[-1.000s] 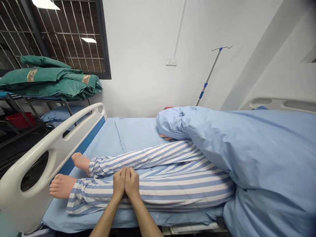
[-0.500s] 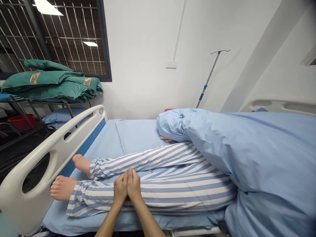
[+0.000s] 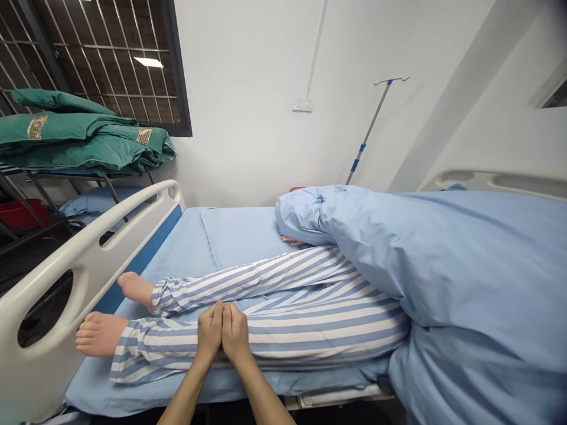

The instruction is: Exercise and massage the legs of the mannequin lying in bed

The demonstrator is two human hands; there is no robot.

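My left hand (image 3: 209, 329) and my right hand (image 3: 235, 330) are side by side with fingers curled in, their thumbs and inner edges touching. Nothing shows in either one; the palms are hidden. Both are held over the near shin of a lying figure in blue-and-white striped trousers (image 3: 310, 336); whether they touch the cloth I cannot tell. The bare near foot (image 3: 101, 334) and far foot (image 3: 135, 289) look smooth, like a manikin's. A light blue quilt (image 3: 443, 254) is heaped over the upper body, and some fingers (image 3: 292, 241) peek out from under its edge.
The bed's white footboard (image 3: 88, 260) rises at the left, and a headboard (image 3: 496, 180) shows at the far right. Behind the bed stands an IV pole (image 3: 372, 127). Folded green quilts (image 3: 84, 141) lie on a rack below the barred window (image 3: 119, 59).
My view has turned slightly, so the bed and room sit a little further left and higher in the picture. Both hands stay together over the near leg.
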